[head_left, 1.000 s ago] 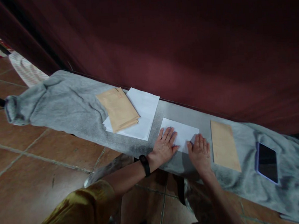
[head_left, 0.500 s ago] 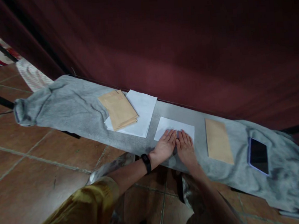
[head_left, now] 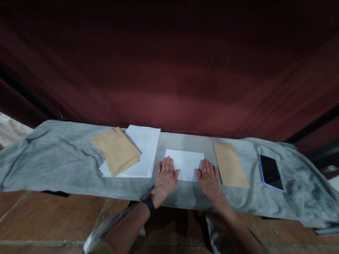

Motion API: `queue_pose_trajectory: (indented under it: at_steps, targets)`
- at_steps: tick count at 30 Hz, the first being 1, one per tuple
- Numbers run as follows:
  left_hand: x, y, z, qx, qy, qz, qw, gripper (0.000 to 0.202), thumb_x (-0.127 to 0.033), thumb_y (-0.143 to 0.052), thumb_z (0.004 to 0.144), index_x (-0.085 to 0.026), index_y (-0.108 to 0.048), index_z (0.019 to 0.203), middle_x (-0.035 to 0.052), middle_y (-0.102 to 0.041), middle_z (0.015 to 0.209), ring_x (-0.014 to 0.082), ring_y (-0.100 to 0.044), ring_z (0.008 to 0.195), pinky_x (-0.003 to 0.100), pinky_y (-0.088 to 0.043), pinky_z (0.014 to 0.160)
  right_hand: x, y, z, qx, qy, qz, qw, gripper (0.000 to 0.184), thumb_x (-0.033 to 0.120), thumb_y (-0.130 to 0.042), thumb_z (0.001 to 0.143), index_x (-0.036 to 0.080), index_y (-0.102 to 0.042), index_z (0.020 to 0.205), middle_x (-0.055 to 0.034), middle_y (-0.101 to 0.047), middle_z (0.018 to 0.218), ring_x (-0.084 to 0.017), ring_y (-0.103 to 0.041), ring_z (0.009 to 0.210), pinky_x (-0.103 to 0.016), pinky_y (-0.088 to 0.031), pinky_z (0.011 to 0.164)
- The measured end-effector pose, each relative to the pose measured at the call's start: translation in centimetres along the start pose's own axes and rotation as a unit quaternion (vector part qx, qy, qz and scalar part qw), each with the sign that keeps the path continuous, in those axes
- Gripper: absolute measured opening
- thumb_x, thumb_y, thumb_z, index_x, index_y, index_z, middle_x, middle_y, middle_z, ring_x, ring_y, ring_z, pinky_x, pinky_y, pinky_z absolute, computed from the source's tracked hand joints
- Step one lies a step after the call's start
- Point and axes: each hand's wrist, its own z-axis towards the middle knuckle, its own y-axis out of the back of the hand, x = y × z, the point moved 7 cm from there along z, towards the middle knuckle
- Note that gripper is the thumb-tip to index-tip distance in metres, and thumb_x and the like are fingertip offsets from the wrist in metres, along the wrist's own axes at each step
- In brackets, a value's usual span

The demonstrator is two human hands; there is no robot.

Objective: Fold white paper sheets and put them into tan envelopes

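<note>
A white sheet of paper (head_left: 185, 163), about half the size of the stacked sheets, lies flat on the grey cloth. My left hand (head_left: 166, 178) rests on its left edge, palm down with fingers stretched out. On the right edge lies my right hand (head_left: 208, 176), also flat and open. Just right of that hand is a single brown envelope (head_left: 231, 165). To the left, a pile of brown envelopes (head_left: 117, 150) sits on a stack of white paper (head_left: 147, 144).
A phone (head_left: 271, 172) with a dark screen lies at the right on the rumpled grey cloth (head_left: 57, 155). Behind the narrow surface hangs a dark red curtain (head_left: 166, 84). Brown floor tiles (head_left: 47, 218) show below the front edge.
My hands have moved apart, from side by side near the middle of the sheet to its left and right edges. The camera view has shifted and turned a little.
</note>
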Motion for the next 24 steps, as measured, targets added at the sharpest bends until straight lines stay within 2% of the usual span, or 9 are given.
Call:
queue_pose_trajectory:
  at_steps: [2,4,8,11,14,19,24]
  targets:
    - [0.2,0.3,1.4,-0.021,0.020,0.000,1.000,0.061,-0.036,-0.033,0.104,0.002,-0.043,0.152,0.0264,-0.045,0.156,0.0336,-0.036,0.152,0.054,-0.025,0.126,-0.6,0.4,0.5,-0.007,-0.025,0.000,1.000,0.056,0.034,-0.033,0.106,0.005,-0.045,0.153,-0.0245,-0.046,0.157,-0.036,-0.042,0.148,-0.060,-0.031,0.120]
    - [-0.2,0.4,2.9,-0.035,0.006,-0.012,0.999,0.059,-0.032,-0.034,0.104,-0.001,-0.042,0.153,0.0237,-0.045,0.157,0.0319,-0.036,0.152,0.053,-0.026,0.126,-0.2,0.4,1.4,0.010,-0.031,0.011,0.999,0.057,0.034,-0.030,0.107,0.005,-0.045,0.153,-0.0234,-0.042,0.160,-0.035,-0.036,0.152,-0.059,-0.029,0.122]
    - [-2.3,-0.6,5.1,-0.010,-0.094,-0.033,0.995,0.055,-0.027,-0.034,0.104,-0.010,-0.042,0.155,0.0140,-0.040,0.163,0.0271,-0.031,0.155,0.049,-0.026,0.127,3.0,-0.8,3.2,0.079,0.018,0.062,0.995,0.057,0.037,-0.023,0.109,0.010,-0.042,0.157,-0.0156,-0.037,0.164,-0.028,-0.033,0.154,-0.052,-0.030,0.124]
    - [-2.8,-1.8,5.4,0.024,-0.108,-0.022,0.994,0.055,-0.023,-0.035,0.102,-0.010,-0.041,0.156,0.0133,-0.039,0.164,0.0268,-0.030,0.155,0.048,-0.026,0.127,5.5,-1.9,3.7,0.099,0.064,0.077,0.990,0.054,0.034,-0.022,0.110,0.015,-0.043,0.157,-0.0109,-0.040,0.164,-0.024,-0.034,0.154,-0.049,-0.029,0.125]
    - [-2.4,-2.4,5.5,0.035,-0.085,-0.006,0.996,0.057,-0.022,-0.033,0.102,-0.009,-0.039,0.157,0.0142,-0.037,0.165,0.0258,-0.028,0.156,0.048,-0.023,0.127,6.2,-2.6,3.7,0.091,0.074,0.063,0.991,0.051,0.030,-0.027,0.109,0.016,-0.046,0.155,-0.0115,-0.043,0.162,-0.025,-0.036,0.152,-0.050,-0.026,0.125]
    - [-0.7,-1.7,5.9,0.031,-0.013,0.007,0.999,0.058,-0.029,-0.030,0.105,-0.006,-0.039,0.157,0.0164,-0.038,0.163,0.0270,-0.031,0.155,0.051,-0.022,0.127,4.6,-2.8,4.1,0.053,0.054,0.031,0.997,0.054,0.035,-0.032,0.108,0.011,-0.046,0.154,-0.0172,-0.046,0.159,-0.029,-0.042,0.149,-0.051,-0.031,0.122]
    - [1.5,-0.4,5.8,0.032,0.061,0.005,0.998,0.059,-0.027,-0.037,0.101,0.004,-0.044,0.150,0.0257,-0.044,0.157,0.0333,-0.042,0.148,0.048,-0.034,0.121,2.2,-2.4,4.5,0.013,0.015,0.001,1.000,0.061,0.041,-0.030,0.108,0.002,-0.046,0.152,-0.0244,-0.048,0.156,-0.034,-0.047,0.144,-0.053,-0.034,0.119]
